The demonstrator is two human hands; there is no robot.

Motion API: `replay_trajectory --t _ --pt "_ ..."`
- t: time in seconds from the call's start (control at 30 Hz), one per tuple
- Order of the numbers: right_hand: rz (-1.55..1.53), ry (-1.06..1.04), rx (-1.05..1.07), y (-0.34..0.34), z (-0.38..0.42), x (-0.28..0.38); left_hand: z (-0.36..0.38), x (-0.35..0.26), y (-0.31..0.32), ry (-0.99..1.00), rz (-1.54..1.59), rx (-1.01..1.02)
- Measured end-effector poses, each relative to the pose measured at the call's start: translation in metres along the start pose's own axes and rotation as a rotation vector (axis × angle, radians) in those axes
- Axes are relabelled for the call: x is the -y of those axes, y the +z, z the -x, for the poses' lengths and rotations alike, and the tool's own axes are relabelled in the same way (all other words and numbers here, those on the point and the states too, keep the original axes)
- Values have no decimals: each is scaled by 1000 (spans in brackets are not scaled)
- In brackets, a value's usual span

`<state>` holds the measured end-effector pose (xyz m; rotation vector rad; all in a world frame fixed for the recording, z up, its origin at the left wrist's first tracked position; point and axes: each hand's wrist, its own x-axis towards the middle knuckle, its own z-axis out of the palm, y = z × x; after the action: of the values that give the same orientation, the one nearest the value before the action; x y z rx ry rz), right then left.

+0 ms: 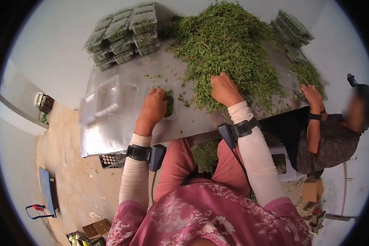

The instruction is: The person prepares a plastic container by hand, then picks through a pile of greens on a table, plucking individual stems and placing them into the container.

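A large heap of leafy green sprigs (233,45) covers the middle of the metal table (123,141). My right hand (226,91) is at the heap's near left edge, its fingers curled closed on some of the sprigs. Left of it, my left hand (153,107) is closed over an open clear plastic container (173,115). Greens (168,102) lie in that container, against my left fingers. My fingertips are partly hidden in both hands. Further left on the table lie empty clear plastic containers (115,96).
Filled clear boxes (125,33) are stacked at the back left, with more stacked boxes (291,28) at the back right. A co-worker (332,139) sits at the right, one hand (311,95) by the greens. A black crate (112,160) stands below the table's front edge.
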<state>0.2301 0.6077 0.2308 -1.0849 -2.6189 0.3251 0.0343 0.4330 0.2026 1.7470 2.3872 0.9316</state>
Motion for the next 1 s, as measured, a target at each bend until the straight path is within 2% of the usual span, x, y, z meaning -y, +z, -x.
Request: replay_trajectory --t 0.13,0.23,0.33,0.43,0.53,0.63,0.73,0.93,1.0 --pt "-103 -85 -159 0 -4 -6 5 -5 -7 44 32 -85" --pt "-209 -48 -123 -12 -9 -8 10 -14 -17 46 101 -129" --pt "-473 -45 -113 -21 -7 -5 9 -31 -30 42 134 -252" --pt "-597 -114 -61 -25 -7 3 5 -56 -41 -15 304 -279" --pt "-668 -203 -31 -25 -4 14 -4 -72 -40 -151 540 -150" --pt "-737 -226 48 -23 -3 25 -9 -80 -30 81 365 -111" --pt "-817 -231 118 -15 -4 29 -11 -84 -17 118 345 -103" --pt "-749 -228 76 -22 -1 32 -15 -72 -14 -84 617 102" --pt "-712 -287 36 -24 1 34 -16 -72 -14 -112 620 86"
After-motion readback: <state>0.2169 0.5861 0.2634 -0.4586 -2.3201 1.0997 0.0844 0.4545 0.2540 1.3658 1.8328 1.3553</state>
